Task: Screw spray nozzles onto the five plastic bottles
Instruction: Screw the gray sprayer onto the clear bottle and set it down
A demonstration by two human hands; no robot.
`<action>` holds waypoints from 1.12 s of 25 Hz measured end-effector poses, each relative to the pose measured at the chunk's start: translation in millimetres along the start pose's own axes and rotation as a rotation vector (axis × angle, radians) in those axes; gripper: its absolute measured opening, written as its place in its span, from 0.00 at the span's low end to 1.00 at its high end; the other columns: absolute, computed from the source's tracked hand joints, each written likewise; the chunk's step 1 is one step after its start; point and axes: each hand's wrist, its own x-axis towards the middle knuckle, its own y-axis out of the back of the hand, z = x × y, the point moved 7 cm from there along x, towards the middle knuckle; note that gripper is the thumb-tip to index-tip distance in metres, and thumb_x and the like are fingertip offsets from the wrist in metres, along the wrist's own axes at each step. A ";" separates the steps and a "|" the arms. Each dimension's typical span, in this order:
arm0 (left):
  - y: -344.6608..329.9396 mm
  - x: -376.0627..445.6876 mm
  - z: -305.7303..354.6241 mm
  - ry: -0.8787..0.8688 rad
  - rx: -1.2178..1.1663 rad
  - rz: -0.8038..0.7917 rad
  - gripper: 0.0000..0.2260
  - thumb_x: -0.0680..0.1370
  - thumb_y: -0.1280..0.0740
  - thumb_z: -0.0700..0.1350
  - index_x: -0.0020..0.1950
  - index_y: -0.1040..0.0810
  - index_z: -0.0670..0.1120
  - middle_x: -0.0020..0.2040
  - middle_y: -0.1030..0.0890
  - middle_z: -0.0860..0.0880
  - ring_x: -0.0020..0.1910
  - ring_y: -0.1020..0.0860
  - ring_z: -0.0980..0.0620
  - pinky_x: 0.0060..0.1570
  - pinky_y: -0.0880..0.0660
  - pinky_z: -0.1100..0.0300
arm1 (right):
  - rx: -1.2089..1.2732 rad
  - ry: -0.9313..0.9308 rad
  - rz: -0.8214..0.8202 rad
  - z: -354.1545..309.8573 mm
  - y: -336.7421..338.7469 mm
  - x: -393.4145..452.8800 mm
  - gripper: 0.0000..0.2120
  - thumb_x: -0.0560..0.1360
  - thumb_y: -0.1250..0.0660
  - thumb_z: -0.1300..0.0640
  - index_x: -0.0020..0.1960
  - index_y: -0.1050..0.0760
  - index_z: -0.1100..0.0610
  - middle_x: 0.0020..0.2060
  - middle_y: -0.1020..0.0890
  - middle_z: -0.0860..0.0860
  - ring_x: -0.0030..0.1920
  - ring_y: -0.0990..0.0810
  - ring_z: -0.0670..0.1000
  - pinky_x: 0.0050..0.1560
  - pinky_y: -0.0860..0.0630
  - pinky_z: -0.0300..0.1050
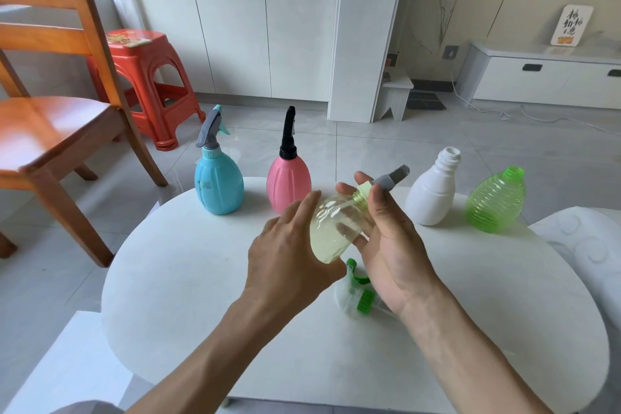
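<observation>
My left hand [289,255] grips the body of a clear pale-yellow bottle [334,228], tilted above the round white table [188,312]. My right hand [386,232] holds the grey spray nozzle [391,178] at that bottle's neck. At the far edge stand a blue bottle [218,185] with a grey nozzle and a pink bottle [289,183] with a black nozzle. A white bottle [433,193] and a ribbed green bottle [497,202] stand at the right with bare necks. A green-and-clear nozzle [359,292] lies on the table under my hands, partly hidden.
A wooden chair [50,124] stands left of the table with a red plastic stool [148,77] behind it. White cabinets line the back wall, and a pale patterned cushion [584,245] lies at the right.
</observation>
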 end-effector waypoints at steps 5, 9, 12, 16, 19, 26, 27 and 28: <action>-0.4 2.5 -5.7 0.013 -0.208 -0.036 0.45 0.60 0.24 0.58 0.75 0.38 0.61 0.66 0.23 0.56 0.55 0.24 0.51 0.46 0.30 0.61 | 0.134 0.034 -0.112 -4.4 -3.8 1.4 0.17 0.80 0.40 0.51 0.66 0.23 0.52 0.68 0.21 0.54 0.66 0.22 0.52 0.68 0.32 0.55; -3.8 0.2 -5.8 0.026 -0.315 -0.097 0.42 0.59 0.27 0.60 0.73 0.37 0.64 0.58 0.21 0.58 0.49 0.25 0.55 0.45 0.26 0.61 | 0.139 0.102 -0.137 -10.7 -5.5 2.8 0.10 0.77 0.35 0.53 0.54 0.16 0.50 0.63 0.18 0.55 0.62 0.20 0.52 0.65 0.28 0.54; -4.7 -1.1 -3.9 0.019 -0.355 -0.131 0.41 0.59 0.28 0.60 0.72 0.37 0.65 0.56 0.21 0.58 0.50 0.24 0.54 0.48 0.24 0.58 | 0.165 0.120 -0.158 -10.3 -10.4 2.0 0.12 0.70 0.25 0.48 0.52 0.17 0.51 0.59 0.18 0.56 0.63 0.20 0.53 0.64 0.27 0.54; -4.5 -1.2 -2.4 0.004 -0.349 -0.131 0.41 0.59 0.28 0.61 0.71 0.37 0.66 0.54 0.20 0.58 0.49 0.23 0.53 0.47 0.23 0.58 | 0.081 0.134 -0.170 -14.1 -10.6 0.9 0.10 0.73 0.29 0.48 0.52 0.17 0.49 0.55 0.16 0.55 0.60 0.19 0.54 0.62 0.26 0.53; -4.5 -0.6 -4.8 0.012 -0.322 -0.122 0.41 0.58 0.29 0.62 0.71 0.38 0.67 0.53 0.21 0.57 0.48 0.23 0.53 0.45 0.23 0.58 | 0.017 0.124 -0.159 -15.9 -9.6 0.0 0.11 0.73 0.31 0.47 0.53 0.17 0.47 0.54 0.14 0.54 0.59 0.18 0.53 0.60 0.24 0.51; -6.6 -1.0 -0.1 0.002 -0.338 -0.121 0.40 0.58 0.30 0.62 0.70 0.36 0.66 0.52 0.20 0.57 0.48 0.22 0.53 0.46 0.23 0.57 | 0.098 0.090 -0.104 -9.4 -11.0 0.4 0.11 0.73 0.31 0.50 0.54 0.19 0.51 0.55 0.15 0.53 0.58 0.18 0.52 0.62 0.27 0.53; -7.1 -1.3 1.6 -0.009 -0.327 -0.124 0.40 0.58 0.30 0.62 0.70 0.36 0.66 0.52 0.20 0.58 0.48 0.22 0.53 0.46 0.22 0.56 | 0.144 0.075 -0.099 -6.2 -11.3 -0.1 0.10 0.72 0.29 0.50 0.52 0.19 0.51 0.56 0.15 0.53 0.57 0.18 0.52 0.63 0.29 0.54; -7.0 -1.5 3.3 -0.022 -0.316 -0.123 0.40 0.58 0.31 0.62 0.70 0.35 0.65 0.51 0.21 0.60 0.48 0.22 0.53 0.46 0.22 0.56 | 0.180 0.063 -0.094 -3.6 -11.4 -0.5 0.11 0.70 0.26 0.50 0.50 0.20 0.51 0.55 0.15 0.53 0.57 0.18 0.53 0.64 0.29 0.54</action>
